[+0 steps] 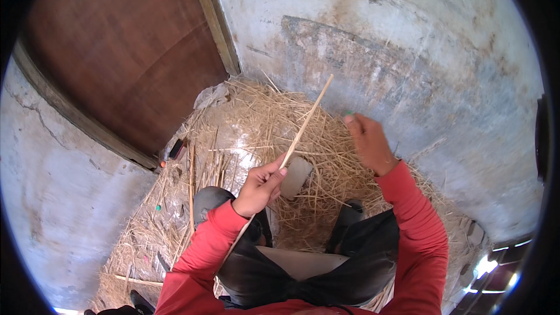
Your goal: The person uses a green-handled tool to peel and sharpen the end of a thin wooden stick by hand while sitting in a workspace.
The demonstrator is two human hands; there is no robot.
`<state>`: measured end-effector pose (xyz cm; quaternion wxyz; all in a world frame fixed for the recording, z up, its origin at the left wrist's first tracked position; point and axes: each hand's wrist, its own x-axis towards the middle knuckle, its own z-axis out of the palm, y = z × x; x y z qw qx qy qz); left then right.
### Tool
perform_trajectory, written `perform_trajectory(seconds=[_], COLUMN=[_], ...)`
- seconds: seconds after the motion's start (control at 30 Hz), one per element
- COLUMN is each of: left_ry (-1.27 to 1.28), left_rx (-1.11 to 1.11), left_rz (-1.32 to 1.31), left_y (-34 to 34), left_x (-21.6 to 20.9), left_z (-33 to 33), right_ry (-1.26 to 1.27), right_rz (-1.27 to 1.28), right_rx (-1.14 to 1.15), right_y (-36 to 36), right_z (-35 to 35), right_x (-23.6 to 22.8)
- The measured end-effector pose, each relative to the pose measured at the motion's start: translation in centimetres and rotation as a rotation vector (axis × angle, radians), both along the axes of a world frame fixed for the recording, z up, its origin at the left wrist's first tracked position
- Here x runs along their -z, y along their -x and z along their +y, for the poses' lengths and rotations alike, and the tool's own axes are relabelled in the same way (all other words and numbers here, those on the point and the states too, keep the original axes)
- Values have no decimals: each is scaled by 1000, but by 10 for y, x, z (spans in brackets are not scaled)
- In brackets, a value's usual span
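Note:
My left hand (261, 188) is closed around a long, pale bamboo strip (307, 122), pinching it between thumb and fingers. The strip slants up to the right toward the wall, and its thinner lower end runs back under my left forearm. My right hand (371, 143) is raised to the right of the strip, apart from it, with its fingers curled in and slightly blurred. A small bit of green (349, 114) shows by its thumb tip; what it belongs to is hidden. Below the strip, a flat grey-beige block (297, 177) lies between my knees.
Thin shavings (326, 166) cover the floor in front of me. Longer strips (191, 189) lie by my left knee. A dark box-like object (176, 149) sits near the brown door (128, 52). A stained wall (408, 70) rises ahead and right; a crumpled plastic bag (211, 97) lies in the corner.

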<state>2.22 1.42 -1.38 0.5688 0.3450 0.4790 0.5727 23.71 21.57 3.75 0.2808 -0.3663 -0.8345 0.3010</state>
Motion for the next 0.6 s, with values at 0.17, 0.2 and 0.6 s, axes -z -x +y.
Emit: perform_trajectory(seconds=[0.17,0.2,0.6], left_ry=[-13,-2,143], left_rx=[20,22,54], left_rz=[-15,-21,44], left_y=[-10,-12,-7], left_x=[4,4,-3], left_z=[4,6,7], right_ry=[-5,-16,-150], right_rz=[-174,-215,-363], right_rx=[-312,-365,-145], right_y=[28,30,42], right_z=[-58,-63,-32], right_x=[11,13,39])
